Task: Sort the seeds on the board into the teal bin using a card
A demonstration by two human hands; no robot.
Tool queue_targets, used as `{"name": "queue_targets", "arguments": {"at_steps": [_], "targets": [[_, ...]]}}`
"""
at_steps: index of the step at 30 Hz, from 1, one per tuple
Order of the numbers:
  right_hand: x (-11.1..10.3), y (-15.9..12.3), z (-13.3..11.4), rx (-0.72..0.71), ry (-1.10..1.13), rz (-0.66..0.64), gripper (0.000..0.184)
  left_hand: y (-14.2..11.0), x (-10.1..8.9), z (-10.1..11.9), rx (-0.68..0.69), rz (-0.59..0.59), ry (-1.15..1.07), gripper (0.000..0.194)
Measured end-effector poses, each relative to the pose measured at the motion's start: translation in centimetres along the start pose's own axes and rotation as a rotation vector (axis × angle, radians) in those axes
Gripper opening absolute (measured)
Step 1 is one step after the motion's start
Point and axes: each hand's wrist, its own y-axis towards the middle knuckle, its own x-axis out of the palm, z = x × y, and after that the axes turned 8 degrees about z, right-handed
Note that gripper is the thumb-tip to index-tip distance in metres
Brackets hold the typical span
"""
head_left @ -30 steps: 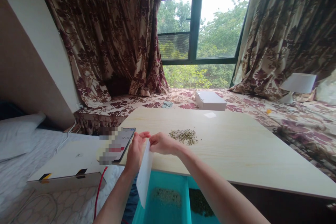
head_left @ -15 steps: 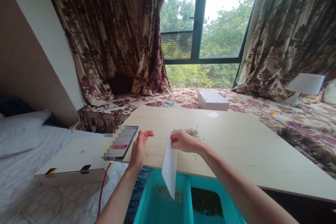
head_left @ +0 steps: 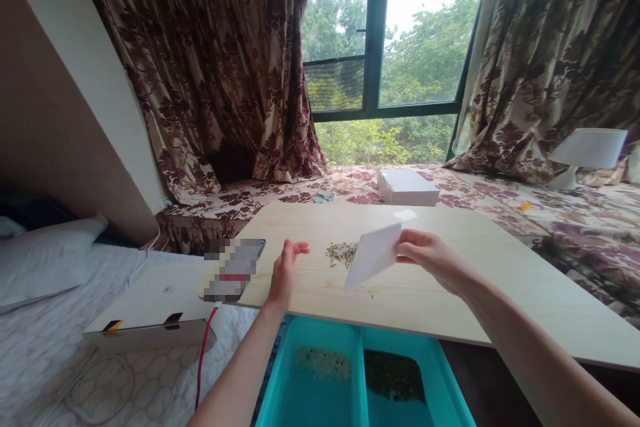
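Note:
Between thumb and fingers, my right hand [head_left: 424, 255] grips a white card [head_left: 373, 255], held tilted over the table and partly hiding a small pile of seeds [head_left: 340, 254]. My left hand [head_left: 286, 273] hovers left of the pile, fingers stretched out and holding nothing. Below the table's front edge stands a turquoise bin [head_left: 361, 373] with two compartments. Pale grains [head_left: 324, 363] lie in its left compartment, dark green seeds [head_left: 395, 375] in the right one. A few stray seeds dot the tabletop [head_left: 450, 280].
At the table's left edge rests a phone [head_left: 237, 270], with a red cable [head_left: 203, 353] hanging beneath it. A white box [head_left: 150, 300] sits on the bed. Behind the table are another white box [head_left: 407, 188] and a lamp [head_left: 590, 150].
My right hand has lifted the card away from above the bin's left compartment and carried it right, over the seed pile. My left hand has shifted slightly right, still empty.

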Motion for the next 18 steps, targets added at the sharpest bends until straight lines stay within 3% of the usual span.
{"name": "queue_targets", "arguments": {"at_steps": [4,6,9,13,18], "targets": [[-1.0,-0.6,0.7,0.016,0.018,0.045,0.021,0.3,1.0,0.9,-0.017,-0.042,0.018,0.063],[-1.7,-0.9,1.1,0.019,0.021,0.094,0.031,0.4,0.3,1.3,0.032,-0.027,0.107,0.053],[-3.3,-1.1,2.0,0.048,0.084,0.212,0.037,-0.1,-1.8,1.7,0.173,-0.074,0.430,0.030],[-5.4,-1.3,3.8,0.130,0.241,0.369,0.028,-1.5,-3.3,2.3,0.279,-0.270,0.734,0.020],[-6.7,-1.8,5.2,0.194,0.329,0.441,0.012,-2.2,-2.2,3.8,0.371,-0.418,0.930,0.021]]}}
